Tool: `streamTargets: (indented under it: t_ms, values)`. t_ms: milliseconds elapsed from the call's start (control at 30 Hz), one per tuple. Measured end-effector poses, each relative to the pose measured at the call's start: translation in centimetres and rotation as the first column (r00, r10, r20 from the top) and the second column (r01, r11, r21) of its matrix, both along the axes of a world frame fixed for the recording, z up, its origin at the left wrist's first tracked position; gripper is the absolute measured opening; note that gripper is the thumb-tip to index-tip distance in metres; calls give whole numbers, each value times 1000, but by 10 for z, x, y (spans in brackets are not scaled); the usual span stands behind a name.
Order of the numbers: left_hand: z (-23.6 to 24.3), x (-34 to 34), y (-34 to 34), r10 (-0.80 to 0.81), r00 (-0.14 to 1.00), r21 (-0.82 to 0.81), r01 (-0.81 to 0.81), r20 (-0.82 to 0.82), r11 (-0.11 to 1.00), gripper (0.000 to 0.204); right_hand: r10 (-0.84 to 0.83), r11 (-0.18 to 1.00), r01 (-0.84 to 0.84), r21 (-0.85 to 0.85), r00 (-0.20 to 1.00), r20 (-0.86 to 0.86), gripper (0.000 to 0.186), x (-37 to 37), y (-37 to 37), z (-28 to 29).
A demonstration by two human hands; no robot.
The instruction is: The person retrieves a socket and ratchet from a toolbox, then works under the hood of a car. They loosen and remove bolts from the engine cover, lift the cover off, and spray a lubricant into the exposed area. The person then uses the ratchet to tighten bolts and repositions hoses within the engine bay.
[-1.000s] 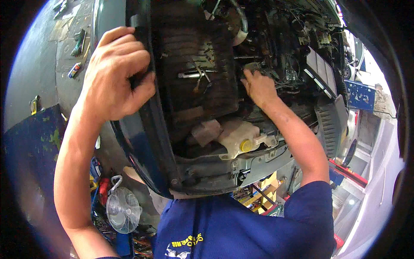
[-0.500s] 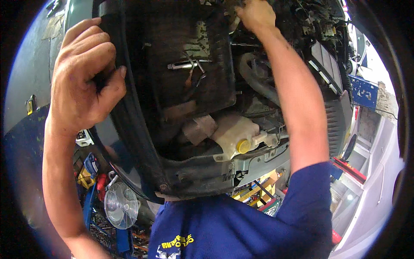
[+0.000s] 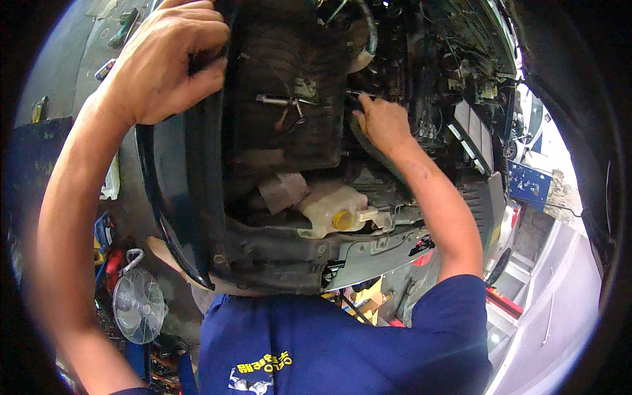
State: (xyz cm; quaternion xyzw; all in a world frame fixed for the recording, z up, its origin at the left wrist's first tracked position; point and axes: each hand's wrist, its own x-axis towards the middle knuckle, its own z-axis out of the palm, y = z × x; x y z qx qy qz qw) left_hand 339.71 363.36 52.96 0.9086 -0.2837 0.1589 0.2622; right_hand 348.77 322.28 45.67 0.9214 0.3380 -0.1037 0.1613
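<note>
My left hand (image 3: 174, 62) is curled at the dark fender edge (image 3: 212, 138) of a car. Its fingertips are partly hidden, and I cannot make out anything in it. Deep in the engine bay, my right hand (image 3: 385, 124) has its index finger and thumb closed at the end of a thin silver bar (image 3: 357, 93). A thick dark hose (image 3: 370, 148) runs just below that hand. Left of it, a silver socket tool (image 3: 275, 100) and a few smaller tools lie on a broad black cover (image 3: 263, 135).
A whitish fluid tank (image 3: 326, 207) with a yellow cap (image 3: 342, 220) sits at the near edge of the bay, beside a crumpled brownish-grey piece (image 3: 283, 191). A pleated filter (image 3: 473, 135) stands at the right. On the floor at lower left is a fan (image 3: 139, 306).
My right hand has come nearer from the far part of the bay, down to the silver bar. The left hand has moved away and right, onto the fender edge. The view has shifted slightly.
</note>
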Motion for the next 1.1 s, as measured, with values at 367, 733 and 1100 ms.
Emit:
streamTargets:
  t_ms: [367, 733, 1100]
  values:
    - [-8, 2, 3, -26, 1000, 3, 26, -12, 1000, 25, -68, 997, 68, -32, 998, -3, 43, 172, 47, 7]
    - [-5, 3, 1, 28, 1000, 6, -28, -12, 1000, 21, 22, 998, -31, -64, 991, -134, 35, -25, -12, -1]
    - [-1, 6, 2, 22, 997, 93, -14, -75, 996, 13, -104, 991, 106, 84, 994, -23, 44, 164, 45, 7]
